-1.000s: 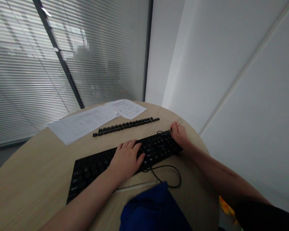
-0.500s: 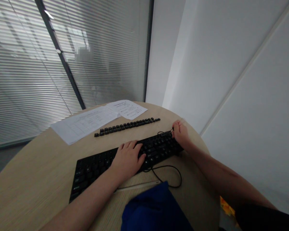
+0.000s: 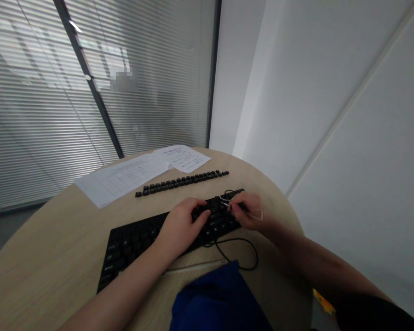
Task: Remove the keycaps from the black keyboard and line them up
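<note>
A black keyboard (image 3: 138, 239) lies slantwise on the round wooden table. My left hand (image 3: 184, 220) rests on its middle, thumb and fingers apart, nothing held. Over the keyboard's right part my right hand (image 3: 246, 210) is closed on a thin wire tool (image 3: 225, 201), whose tips reach down to the keys. Motion blurs that hand a little. Beyond the keyboard, loose black keycaps (image 3: 181, 182) lie in rows.
Printed papers (image 3: 131, 177) lie at the table's far side. A black cable (image 3: 257, 257) loops in front of the keyboard, near a blue cloth (image 3: 221, 299). Blinds (image 3: 165, 92) and a white wall (image 3: 331, 92) stand behind.
My right hand has moved left and inward from the keyboard's far right corner, bringing the wire tool over the keys. My left hand has shifted slightly, its fingers more curled.
</note>
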`<state>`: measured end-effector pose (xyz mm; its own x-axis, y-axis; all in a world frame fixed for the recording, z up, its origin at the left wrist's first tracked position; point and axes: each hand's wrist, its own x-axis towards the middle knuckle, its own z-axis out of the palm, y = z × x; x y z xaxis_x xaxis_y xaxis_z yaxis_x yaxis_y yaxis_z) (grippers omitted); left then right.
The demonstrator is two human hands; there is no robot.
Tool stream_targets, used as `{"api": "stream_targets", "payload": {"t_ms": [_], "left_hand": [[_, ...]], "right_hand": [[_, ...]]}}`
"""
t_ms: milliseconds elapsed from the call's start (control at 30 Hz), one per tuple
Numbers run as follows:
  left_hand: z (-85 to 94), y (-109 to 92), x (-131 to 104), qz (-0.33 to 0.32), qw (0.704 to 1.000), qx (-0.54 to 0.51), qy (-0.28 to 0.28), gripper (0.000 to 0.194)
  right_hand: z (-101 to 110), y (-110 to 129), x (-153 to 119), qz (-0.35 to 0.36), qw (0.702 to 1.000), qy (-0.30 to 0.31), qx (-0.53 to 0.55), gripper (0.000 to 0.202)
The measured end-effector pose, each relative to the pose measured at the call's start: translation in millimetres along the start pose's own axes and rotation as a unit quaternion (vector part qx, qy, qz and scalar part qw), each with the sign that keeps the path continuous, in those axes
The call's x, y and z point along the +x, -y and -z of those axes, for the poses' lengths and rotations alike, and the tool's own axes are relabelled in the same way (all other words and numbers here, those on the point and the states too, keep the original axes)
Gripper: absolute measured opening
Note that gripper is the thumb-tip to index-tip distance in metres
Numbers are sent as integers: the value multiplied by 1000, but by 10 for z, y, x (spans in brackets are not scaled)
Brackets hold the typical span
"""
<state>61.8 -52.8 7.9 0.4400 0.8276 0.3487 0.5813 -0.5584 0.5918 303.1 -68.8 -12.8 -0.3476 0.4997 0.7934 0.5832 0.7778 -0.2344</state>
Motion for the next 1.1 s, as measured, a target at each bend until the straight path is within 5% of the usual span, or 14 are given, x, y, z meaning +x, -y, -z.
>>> {"api": "stream_targets", "payload": {"t_ms": [200,533,767,900,1100], "left_hand": [[-12,-17,9,57,997,-55,-6,25],[-23,-40,18,123,989,-85,13,17],[28,70,57,133,980,-148,-29,20],[32,73,70,120,972,-203,-6,23],[-40,-12,26,98,961,-256,43,24]], "right_hand": [[-205,78,-40,82,995,59,-3,6],[-241,180,5,130,989,70,-27,7],[-128,195,97,67,993,31,-92,12],[-40,154,164,16,993,32,-111,17],[-81,110,123,-1,992,119,-45,33]]}}
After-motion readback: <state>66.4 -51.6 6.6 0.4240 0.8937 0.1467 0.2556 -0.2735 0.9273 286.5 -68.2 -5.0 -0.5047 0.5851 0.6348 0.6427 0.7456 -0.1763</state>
